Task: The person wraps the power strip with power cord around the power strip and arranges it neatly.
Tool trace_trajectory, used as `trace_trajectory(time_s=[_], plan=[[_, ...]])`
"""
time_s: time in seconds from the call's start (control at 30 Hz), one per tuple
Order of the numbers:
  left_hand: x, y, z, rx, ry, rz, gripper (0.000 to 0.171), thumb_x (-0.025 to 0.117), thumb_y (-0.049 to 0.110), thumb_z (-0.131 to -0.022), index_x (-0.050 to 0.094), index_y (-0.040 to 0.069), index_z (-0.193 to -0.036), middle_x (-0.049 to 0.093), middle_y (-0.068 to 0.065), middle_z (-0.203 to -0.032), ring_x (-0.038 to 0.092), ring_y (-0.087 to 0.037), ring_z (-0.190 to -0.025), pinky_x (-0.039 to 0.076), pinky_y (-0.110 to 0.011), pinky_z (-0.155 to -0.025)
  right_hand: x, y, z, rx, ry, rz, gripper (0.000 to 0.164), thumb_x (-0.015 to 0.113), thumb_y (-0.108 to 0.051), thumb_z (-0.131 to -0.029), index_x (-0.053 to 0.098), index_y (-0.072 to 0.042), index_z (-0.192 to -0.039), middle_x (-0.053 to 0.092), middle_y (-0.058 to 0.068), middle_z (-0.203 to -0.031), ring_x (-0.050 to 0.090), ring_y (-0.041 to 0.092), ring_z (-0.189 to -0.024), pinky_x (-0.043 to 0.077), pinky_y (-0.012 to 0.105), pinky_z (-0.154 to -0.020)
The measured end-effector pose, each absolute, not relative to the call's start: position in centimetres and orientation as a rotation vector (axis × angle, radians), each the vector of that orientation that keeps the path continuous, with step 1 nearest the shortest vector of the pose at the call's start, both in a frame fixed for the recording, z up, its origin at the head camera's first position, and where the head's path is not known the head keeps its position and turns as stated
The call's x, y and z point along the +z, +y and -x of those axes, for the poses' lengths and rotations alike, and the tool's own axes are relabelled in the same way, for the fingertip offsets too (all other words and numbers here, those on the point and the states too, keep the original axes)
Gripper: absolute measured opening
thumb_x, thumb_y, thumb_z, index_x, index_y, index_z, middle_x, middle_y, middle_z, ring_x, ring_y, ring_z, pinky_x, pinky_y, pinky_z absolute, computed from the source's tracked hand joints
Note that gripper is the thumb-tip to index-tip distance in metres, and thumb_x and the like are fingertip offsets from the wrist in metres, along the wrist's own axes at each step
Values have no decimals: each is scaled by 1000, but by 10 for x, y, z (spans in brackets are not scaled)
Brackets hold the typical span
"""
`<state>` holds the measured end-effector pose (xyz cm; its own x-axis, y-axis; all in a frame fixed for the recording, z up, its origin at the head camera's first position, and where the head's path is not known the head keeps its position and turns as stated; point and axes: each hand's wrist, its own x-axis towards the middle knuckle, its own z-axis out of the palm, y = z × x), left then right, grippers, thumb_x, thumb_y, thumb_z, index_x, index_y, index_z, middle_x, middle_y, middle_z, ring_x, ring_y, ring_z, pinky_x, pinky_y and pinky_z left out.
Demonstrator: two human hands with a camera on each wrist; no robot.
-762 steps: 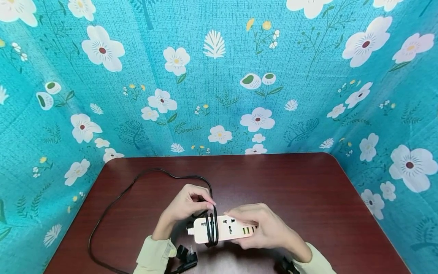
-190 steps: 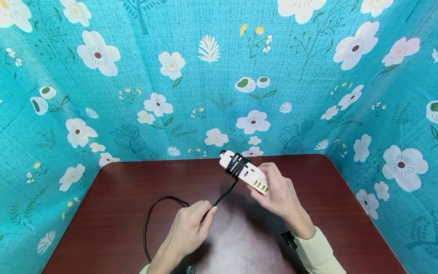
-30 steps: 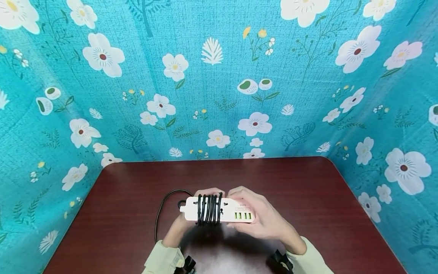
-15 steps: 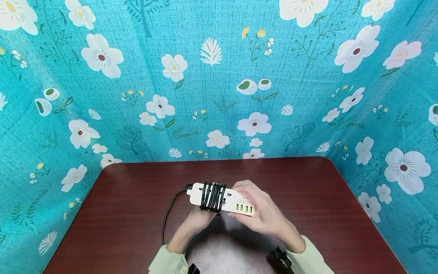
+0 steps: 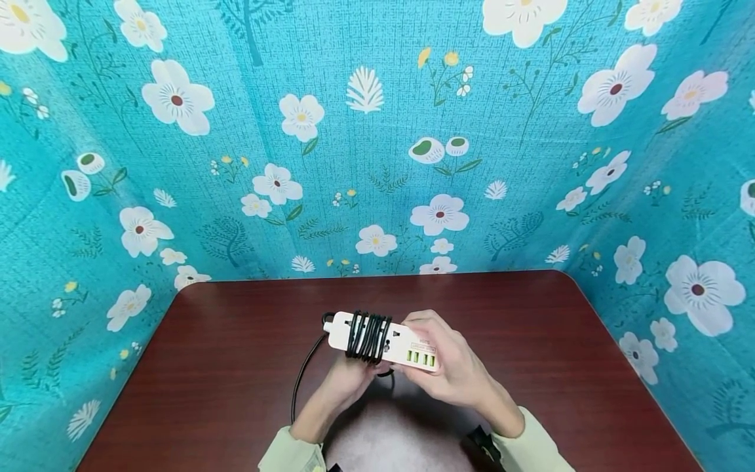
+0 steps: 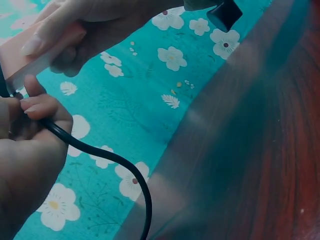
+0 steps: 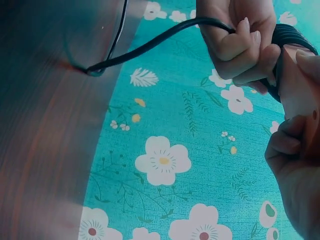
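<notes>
A white power strip (image 5: pixel 401 344) with several green USB ports is held up over the table, its left end a little higher. My right hand (image 5: pixel 451 360) grips its USB end, thumb and fingers on opposite long sides. Several turns of black cord (image 5: pixel 368 337) wrap its middle. Just under the wraps is my left hand (image 5: pixel 345 383), partly hidden by the strip. In the right wrist view, the left hand's fingers (image 7: pixel 235 55) curl round the cord (image 7: pixel 150 44). The left wrist view shows the cord (image 6: pixel 125 162) trailing out of that fist.
Loose cord (image 5: pixel 297 387) hangs in a curve left of the left wrist. A dark red wooden table (image 5: pixel 206 354) lies below, with a blue floral cloth (image 5: pixel 377 164) along its back and sides. A black wrist device (image 5: pixel 485 442) sits by the right sleeve.
Since the oldest frame, more cord turns have gone round the power strip and the loose loop has shrunk. Within the last second the strip rose and tilted; my left hand came from behind to below it.
</notes>
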<state>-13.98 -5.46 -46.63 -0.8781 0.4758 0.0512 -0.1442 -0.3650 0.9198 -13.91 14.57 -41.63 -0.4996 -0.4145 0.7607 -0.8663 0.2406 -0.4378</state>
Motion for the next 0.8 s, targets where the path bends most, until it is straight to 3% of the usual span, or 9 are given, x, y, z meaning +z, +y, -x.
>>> trace_trajectory(time_s=[0.2, 0.43, 0.63, 0.7, 0.8], plan=[[-466, -53, 143, 2211, 1711, -352, 12, 53, 18, -100, 57, 12, -91, 57, 7, -77, 54, -6, -70, 48, -23, -69, -416, 147, 139, 1232, -2021, -1080, 58, 86, -10, -70, 57, 2, -118, 60, 9, -114, 58, 13, -97, 45, 18, -82], [-468, -51, 147, 2111, 2013, -585, 33, 47, 26, -104, 57, -2, -90, 51, -3, -68, 56, -21, -69, 51, -27, -71, -415, 150, 142, 1220, -1966, -990, 59, 88, -8, -65, 58, 4, -114, 61, 12, -112, 59, 16, -98, 45, 16, -85], [-463, -54, 149, 2043, 2053, -686, 35, 42, 27, -106, 56, -3, -94, 50, -16, -65, 60, -15, -69, 55, -29, -72, -415, 155, 144, 1227, -1913, -945, 58, 88, -10, -67, 57, 8, -113, 60, 16, -110, 58, 17, -97, 44, 17, -84], [-460, -55, 150, 2042, 2024, -677, 35, 42, 29, -106, 56, -3, -102, 50, -21, -66, 64, -14, -71, 56, -30, -74, -415, 157, 146, 1233, -1892, -922, 59, 89, -8, -65, 57, 9, -112, 60, 18, -109, 58, 18, -96, 45, 17, -84], [-458, -56, 150, 2037, 1984, -654, 36, 42, 31, -106, 55, -3, -111, 48, -27, -65, 70, -25, -72, 58, -35, -74, -414, 157, 146, 1245, -1878, -900, 58, 89, -7, -65, 58, 9, -111, 60, 18, -109, 58, 18, -96, 45, 16, -84]])
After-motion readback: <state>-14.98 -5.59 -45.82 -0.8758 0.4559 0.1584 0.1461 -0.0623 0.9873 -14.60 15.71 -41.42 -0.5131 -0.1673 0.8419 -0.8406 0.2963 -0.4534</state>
